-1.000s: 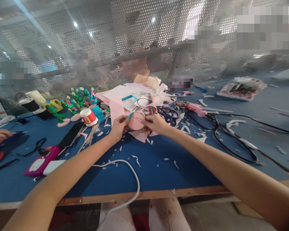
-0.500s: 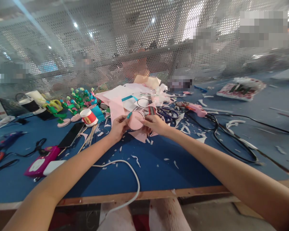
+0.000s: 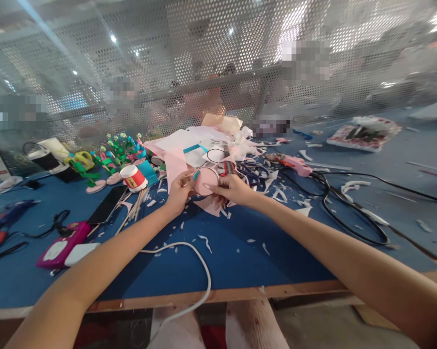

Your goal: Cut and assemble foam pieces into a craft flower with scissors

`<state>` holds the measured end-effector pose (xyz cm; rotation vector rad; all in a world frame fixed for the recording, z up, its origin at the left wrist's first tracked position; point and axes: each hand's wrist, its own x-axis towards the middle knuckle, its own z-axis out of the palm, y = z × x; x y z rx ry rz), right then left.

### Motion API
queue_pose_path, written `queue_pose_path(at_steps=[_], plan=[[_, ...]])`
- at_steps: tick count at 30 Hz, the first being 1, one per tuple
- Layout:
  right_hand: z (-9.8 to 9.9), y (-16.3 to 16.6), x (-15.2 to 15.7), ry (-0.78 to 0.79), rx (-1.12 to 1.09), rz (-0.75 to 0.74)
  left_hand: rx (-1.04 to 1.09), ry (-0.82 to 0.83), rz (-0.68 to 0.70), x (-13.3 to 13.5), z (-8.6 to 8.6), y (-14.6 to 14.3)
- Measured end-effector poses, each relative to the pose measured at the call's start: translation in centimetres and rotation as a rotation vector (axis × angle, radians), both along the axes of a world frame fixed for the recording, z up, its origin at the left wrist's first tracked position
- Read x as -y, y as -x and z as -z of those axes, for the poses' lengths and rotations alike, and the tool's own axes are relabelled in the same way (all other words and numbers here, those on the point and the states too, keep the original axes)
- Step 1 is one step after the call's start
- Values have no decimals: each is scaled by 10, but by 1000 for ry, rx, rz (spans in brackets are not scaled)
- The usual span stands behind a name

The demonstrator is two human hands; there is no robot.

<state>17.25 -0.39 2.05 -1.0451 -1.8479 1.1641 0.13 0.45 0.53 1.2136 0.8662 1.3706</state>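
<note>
Between both hands, above the blue table, is a round pink disc [image 3: 206, 181] with its flat face toward me and a thin rim along its top edge. My left hand [image 3: 180, 192] grips its left side, the thumb with a teal nail on the face. On the right side my right hand [image 3: 235, 189] closes on the edge, its thumb lying across the lower face. The fingers behind the disc are partly hidden. Under and behind it lie pink paper scraps [image 3: 211, 205] and a pile of white and pink sheets [image 3: 173, 140].
To the left stand a red-and-white paper cup [image 3: 134, 179], green paper plants [image 3: 118, 150], a black phone [image 3: 108, 206] and a magenta power strip [image 3: 64, 245]. A pink glue gun [image 3: 297, 166] with a black cable [image 3: 329, 213] lies right. A white cable [image 3: 202, 261] crosses the table's front edge.
My right thumb has slid down and left a little across the disc's face. The disc stays in nearly the same place, held by both hands.
</note>
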Motion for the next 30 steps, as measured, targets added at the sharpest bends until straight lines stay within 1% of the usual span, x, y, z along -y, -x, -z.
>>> queue_pose_path(at_steps=[2,4,7,9,12,14,16,18,23,27,30], plan=[[-1,0,0,28,-13,36,-129,-155,-21,2,0,0],[-1,0,0,47,-32,50,-274,-310,16,5,-2,-1],[0,1,-1,70,-47,13,-442,-426,89,7,-2,-1],[2,2,-1,67,-53,10,-518,-443,111,7,0,-1],[5,2,-2,-30,-39,30,-602,-455,128,5,3,0],[7,2,-2,-84,2,-7,-634,-465,123,5,4,1],[7,2,-2,-96,40,-48,-652,-476,121,5,3,1],[6,2,-2,-119,66,-40,-662,-489,117,6,3,1],[6,1,-4,-238,127,16,-644,-521,103,6,2,1],[5,1,-5,-297,157,56,-607,-471,140,7,1,1],[5,1,-5,-308,172,75,-608,-451,134,8,-1,0]])
